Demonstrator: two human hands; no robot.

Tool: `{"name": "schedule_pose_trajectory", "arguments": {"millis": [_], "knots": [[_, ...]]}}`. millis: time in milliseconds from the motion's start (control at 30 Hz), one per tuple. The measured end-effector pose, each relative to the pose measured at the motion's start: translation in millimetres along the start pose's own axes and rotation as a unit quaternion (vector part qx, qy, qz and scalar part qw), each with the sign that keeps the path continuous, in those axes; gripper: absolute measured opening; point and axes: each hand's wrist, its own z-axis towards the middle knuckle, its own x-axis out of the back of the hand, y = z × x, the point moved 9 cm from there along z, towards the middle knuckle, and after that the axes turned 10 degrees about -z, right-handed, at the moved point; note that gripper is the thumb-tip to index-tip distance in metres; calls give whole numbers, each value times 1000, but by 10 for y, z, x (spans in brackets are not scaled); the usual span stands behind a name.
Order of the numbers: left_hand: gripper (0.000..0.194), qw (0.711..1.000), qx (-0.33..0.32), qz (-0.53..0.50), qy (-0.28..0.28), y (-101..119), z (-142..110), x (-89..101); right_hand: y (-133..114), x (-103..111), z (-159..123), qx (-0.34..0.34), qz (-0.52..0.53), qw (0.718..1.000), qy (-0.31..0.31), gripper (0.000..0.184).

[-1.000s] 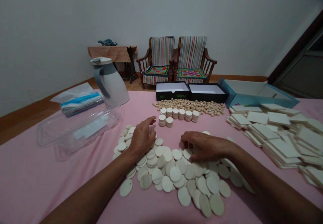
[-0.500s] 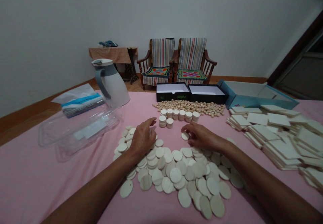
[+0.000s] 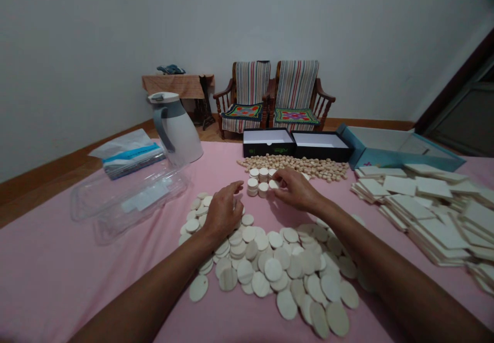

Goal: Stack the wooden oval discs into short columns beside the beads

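My right hand (image 3: 295, 189) pinches a pale wooden disc (image 3: 273, 184) between thumb and fingers, beside the front row of short disc stacks (image 3: 263, 189). Part of the stacks behind is covered by this hand. Over the upper left of a loose heap of wooden discs (image 3: 273, 269) rests my left hand (image 3: 224, 210), its thumb and forefinger apart and no disc visible between them. The heap spreads below both hands, its discs lying flat or overlapping at a tilt.
Small wooden beads (image 3: 301, 166) lie behind the stacks, before two black boxes (image 3: 269, 150). At right are thin square wooden boards (image 3: 436, 224) and a blue box (image 3: 370, 155). Leftward stand a white jug (image 3: 183, 139), a tissue pack (image 3: 133, 158) and clear plastic trays (image 3: 142, 204).
My right hand has picked a disc from the heap and carried it forward and left to the stacks. My left hand stays over the heap. The view has shifted slightly.
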Motion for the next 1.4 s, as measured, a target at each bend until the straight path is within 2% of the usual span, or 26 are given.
{"name": "schedule_pose_trajectory", "arguments": {"millis": [133,300,467,533,667,767,833,1000,1167,1233,1300,1400], "knots": [[52,1000,2,-3,2,-7,-2,-3,-93,-91,170,-9,-26,1000,1,13],[53,1000,1,-5,0,25,0,-2,-120,-202,223,-14,-30,999,-10,15],[52,1000,2,0,2,23,-7,-3,-69,-49,107,-17,-20,1000,0,10],[52,1000,1,3,2,18,-4,-4,-80,-12,-14,-4,-5,999,-43,9],[52,1000,0,2,2,9,5,-2,-196,-141,-421,64,35,969,-235,13],[52,1000,-3,1,3,9,5,1,-199,-196,-658,82,22,954,-289,28],[51,1000,-4,1,3,5,4,3,-199,-217,-722,89,12,954,-286,34],[52,1000,-5,-3,-2,-10,6,-3,-248,-259,-695,102,-2,963,-250,31],[51,1000,-4,0,-2,-22,4,-6,-30,-196,-524,7,-43,985,-166,23],[51,1000,-3,-2,-1,-22,4,-4,57,-181,-488,-15,-45,987,-154,24],[51,1000,-2,-4,-4,-19,5,-7,84,-186,-473,-9,-31,987,-159,25],[51,1000,1,-3,-6,-9,8,-6,5,-205,-480,39,11,984,-171,36]]}}
